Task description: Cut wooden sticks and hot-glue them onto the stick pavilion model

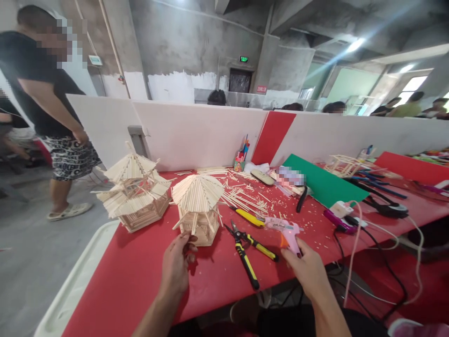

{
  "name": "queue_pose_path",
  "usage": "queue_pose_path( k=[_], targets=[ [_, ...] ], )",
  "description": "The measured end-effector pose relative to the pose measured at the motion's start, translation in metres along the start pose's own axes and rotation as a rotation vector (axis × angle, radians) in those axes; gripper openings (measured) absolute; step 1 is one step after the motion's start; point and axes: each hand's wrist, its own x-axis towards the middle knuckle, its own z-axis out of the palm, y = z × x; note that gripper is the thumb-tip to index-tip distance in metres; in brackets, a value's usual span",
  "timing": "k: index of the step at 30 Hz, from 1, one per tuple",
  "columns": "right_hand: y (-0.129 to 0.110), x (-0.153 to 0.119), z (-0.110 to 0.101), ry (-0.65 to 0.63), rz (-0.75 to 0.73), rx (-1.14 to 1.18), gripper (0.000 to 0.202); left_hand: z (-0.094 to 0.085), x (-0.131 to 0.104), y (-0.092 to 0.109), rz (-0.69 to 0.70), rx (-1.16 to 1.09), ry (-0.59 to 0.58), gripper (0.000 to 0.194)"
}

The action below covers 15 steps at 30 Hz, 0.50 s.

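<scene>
My left hand [178, 262] is at the near left side of a small pavilion model [197, 196] built of pale wooden sticks. Its fingertips close on an upright wooden stick [194, 225] under the roof; whether that stick is fixed to the model I cannot tell. My right hand [307, 262] grips the handle of a pink hot glue gun [291, 234], whose nozzle points left over the table. Between the hands lie cutting pliers [245, 248] with black and yellow handles, jaws apart. A yellow utility knife [249, 217] rests just behind them.
A larger two-tiered stick pavilion [135, 187] stands left on the red table [115, 276]. Loose sticks and scraps [245, 194] litter the back, near a pen holder [241, 159]. A green board [322, 180], power strip [338, 222] and cables are right. A person [49, 93] stands left.
</scene>
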Motion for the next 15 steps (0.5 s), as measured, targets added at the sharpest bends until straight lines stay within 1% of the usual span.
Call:
queue_pose_path(
  k=[2,4,8,10,12,15],
  targets=[
    [0.015,0.012,-0.005,0.021,0.063,-0.154,0.038,-0.001,-0.001,-0.001,-0.010,0.021,0.012,0.024],
    [0.025,0.023,-0.009,0.014,0.107,-0.219,0.039,-0.001,-0.004,-0.003,-0.027,0.041,0.017,0.027],
    [0.034,0.036,-0.011,-0.016,0.176,-0.367,0.042,0.002,-0.010,-0.011,-0.054,0.076,0.001,0.030],
    [0.032,0.038,-0.010,-0.023,0.176,-0.434,0.039,0.006,-0.013,-0.015,-0.078,0.090,-0.011,0.031],
    [0.026,0.038,-0.011,-0.006,0.161,-0.500,0.037,0.010,-0.015,-0.020,-0.102,0.099,-0.028,0.031],
    [0.005,0.039,-0.011,0.045,0.088,-0.569,0.038,0.016,-0.015,-0.027,-0.106,0.101,-0.063,0.030]
  ],
)
